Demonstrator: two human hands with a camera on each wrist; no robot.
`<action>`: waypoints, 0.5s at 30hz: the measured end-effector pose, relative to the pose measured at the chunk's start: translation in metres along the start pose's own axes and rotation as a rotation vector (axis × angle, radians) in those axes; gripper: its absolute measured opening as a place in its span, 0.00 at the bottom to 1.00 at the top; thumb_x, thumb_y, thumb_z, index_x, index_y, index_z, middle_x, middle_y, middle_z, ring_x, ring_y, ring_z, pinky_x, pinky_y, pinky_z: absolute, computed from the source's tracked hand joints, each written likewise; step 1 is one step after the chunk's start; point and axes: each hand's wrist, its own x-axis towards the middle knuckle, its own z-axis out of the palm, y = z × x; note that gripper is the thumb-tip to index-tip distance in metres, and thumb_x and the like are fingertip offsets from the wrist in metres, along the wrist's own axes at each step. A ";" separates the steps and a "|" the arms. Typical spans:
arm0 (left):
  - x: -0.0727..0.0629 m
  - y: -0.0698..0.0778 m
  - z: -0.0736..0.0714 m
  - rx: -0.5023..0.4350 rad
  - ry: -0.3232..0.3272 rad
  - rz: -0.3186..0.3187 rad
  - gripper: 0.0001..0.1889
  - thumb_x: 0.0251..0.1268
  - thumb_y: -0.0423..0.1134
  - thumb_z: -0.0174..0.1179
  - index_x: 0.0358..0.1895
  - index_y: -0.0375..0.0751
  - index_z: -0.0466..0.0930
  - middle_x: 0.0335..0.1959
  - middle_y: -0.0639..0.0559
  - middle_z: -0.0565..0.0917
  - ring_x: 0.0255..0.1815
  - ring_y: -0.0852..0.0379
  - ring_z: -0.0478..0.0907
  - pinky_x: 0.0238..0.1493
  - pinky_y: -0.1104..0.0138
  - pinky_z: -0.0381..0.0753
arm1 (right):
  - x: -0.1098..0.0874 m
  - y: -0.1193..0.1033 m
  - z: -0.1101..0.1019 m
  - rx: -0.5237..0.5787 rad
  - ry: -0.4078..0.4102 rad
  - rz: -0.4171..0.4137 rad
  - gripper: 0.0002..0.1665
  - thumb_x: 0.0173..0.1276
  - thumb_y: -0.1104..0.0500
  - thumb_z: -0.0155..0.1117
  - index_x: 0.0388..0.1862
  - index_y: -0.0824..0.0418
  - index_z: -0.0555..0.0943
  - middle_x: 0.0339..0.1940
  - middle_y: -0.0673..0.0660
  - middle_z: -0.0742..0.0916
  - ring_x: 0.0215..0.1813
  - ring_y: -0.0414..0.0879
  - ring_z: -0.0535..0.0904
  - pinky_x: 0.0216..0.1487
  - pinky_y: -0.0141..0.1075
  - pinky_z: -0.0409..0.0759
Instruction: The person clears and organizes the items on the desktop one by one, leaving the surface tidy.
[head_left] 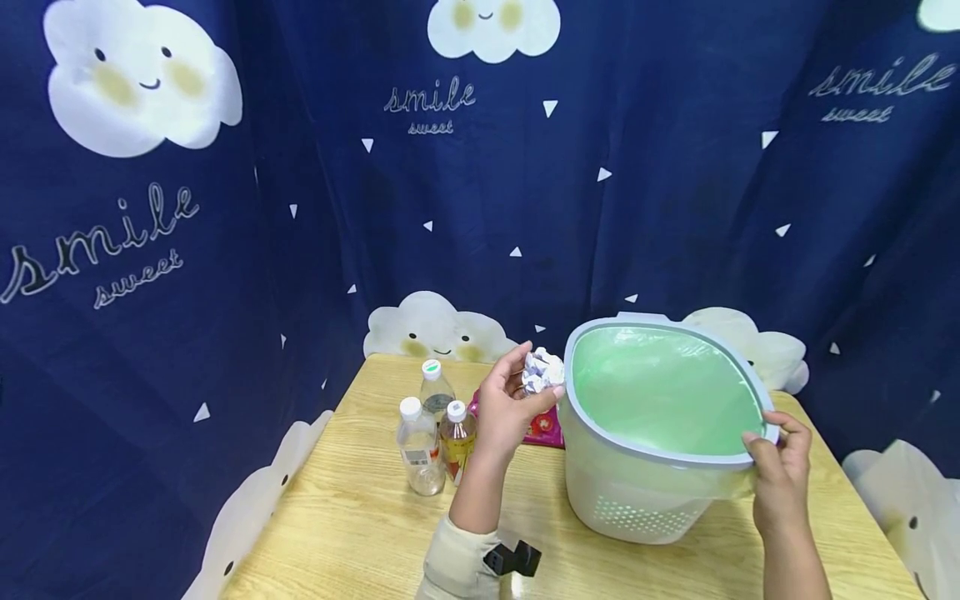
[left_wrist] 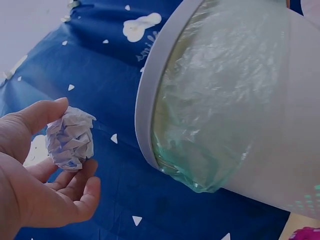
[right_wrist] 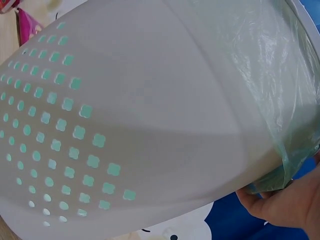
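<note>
A crumpled ball of white paper (head_left: pixel 542 372) is pinched between the thumb and fingers of my left hand (head_left: pixel 508 404), just left of the bin's rim. In the left wrist view the paper ball (left_wrist: pixel 71 139) is apart from the bin. The white trash bin (head_left: pixel 630 510) has a grey rim and perforated lower wall. A green plastic bag (head_left: pixel 660 387) lines it, folded over the rim. My right hand (head_left: pixel 783 467) grips the rim at the right, thumb on top. In the right wrist view the right hand (right_wrist: pixel 285 202) is partly cut off by the frame edge.
Several plastic bottles (head_left: pixel 423 450) with white caps stand left of my left forearm. A pink packet (head_left: pixel 551 429) lies behind the bin's left side, partly hidden. Everything stands on a wooden table (head_left: pixel 337 517), with a dark blue cloud-print curtain (head_left: pixel 487 200) around it.
</note>
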 end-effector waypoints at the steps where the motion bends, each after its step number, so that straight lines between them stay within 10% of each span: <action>1: 0.001 0.001 0.000 0.002 -0.006 -0.002 0.33 0.44 0.25 0.70 0.60 0.40 0.73 0.48 0.45 0.77 0.43 0.52 0.75 0.44 0.64 0.76 | 0.000 0.000 0.000 -0.002 0.000 0.000 0.21 0.62 0.74 0.43 0.49 0.55 0.67 0.41 0.60 0.70 0.32 0.39 0.76 0.29 0.24 0.75; 15: 0.022 0.009 0.011 0.032 -0.039 0.012 0.35 0.41 0.26 0.72 0.59 0.42 0.70 0.46 0.48 0.78 0.43 0.54 0.75 0.41 0.67 0.77 | 0.000 0.000 0.001 0.004 0.007 -0.011 0.21 0.61 0.75 0.43 0.49 0.56 0.68 0.41 0.61 0.70 0.32 0.40 0.75 0.29 0.24 0.75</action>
